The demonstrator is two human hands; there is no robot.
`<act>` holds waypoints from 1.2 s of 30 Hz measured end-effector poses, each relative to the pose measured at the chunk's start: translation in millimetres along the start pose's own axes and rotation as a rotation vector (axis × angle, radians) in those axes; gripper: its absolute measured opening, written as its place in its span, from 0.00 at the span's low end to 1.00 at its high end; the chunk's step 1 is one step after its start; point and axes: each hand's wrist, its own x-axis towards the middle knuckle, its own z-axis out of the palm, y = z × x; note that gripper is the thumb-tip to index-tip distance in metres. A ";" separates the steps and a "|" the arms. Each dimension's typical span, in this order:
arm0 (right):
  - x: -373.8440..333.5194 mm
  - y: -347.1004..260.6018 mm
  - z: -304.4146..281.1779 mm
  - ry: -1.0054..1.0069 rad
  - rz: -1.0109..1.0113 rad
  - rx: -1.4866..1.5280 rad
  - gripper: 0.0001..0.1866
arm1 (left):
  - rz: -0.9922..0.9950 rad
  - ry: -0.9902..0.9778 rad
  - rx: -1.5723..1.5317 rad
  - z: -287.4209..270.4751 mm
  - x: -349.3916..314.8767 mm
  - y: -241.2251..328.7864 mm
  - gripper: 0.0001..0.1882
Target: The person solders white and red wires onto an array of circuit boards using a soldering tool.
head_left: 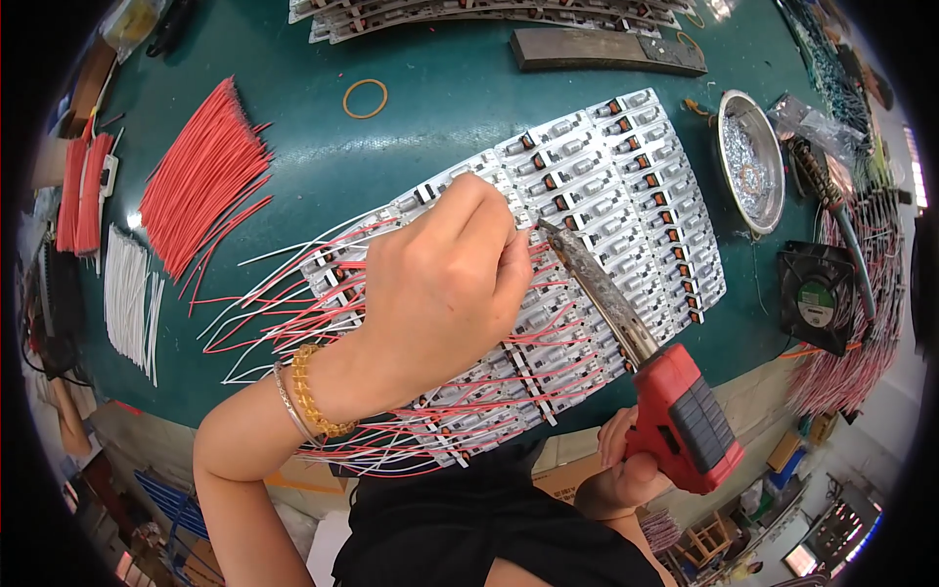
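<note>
The left hand pinches something thin, hidden by its fingers, over the panel of small boards, center. At five o'clock, the right hand grips the red soldering iron. Its hot tip might burn those close fingers.

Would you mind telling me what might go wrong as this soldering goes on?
The soldering iron tip sits right beside the left hand fingertips, so a burn seems possible. Loose red and white wires lie across the panel of boards; the hot barrel might scorch their insulation. The right hand grips the iron off the table edge, perhaps unsteadily.
</note>
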 end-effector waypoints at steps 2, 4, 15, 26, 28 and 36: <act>4.3 -8.0 6.6 -0.007 -0.033 0.046 0.42 | 0.004 0.004 0.006 0.7 -0.7 -0.9 0.08; 7.0 -15.2 11.1 0.023 -0.003 0.191 0.43 | 0.006 0.010 0.013 0.0 -0.8 -1.8 0.08; 11.2 -25.2 18.1 0.070 0.051 0.309 0.49 | 0.020 0.011 0.005 -0.9 0.0 -0.8 0.08; 13.5 -34.8 20.1 0.061 0.066 0.315 0.50 | 0.044 0.016 0.001 0.7 -0.2 -2.3 0.07; 11.0 -29.1 16.2 0.022 0.052 0.349 0.50 | 0.008 -0.009 0.008 -0.8 0.3 0.2 0.08; 14.2 -29.8 15.7 0.041 0.008 0.328 0.50 | -0.052 0.057 -0.183 -7.1 3.9 1.5 0.04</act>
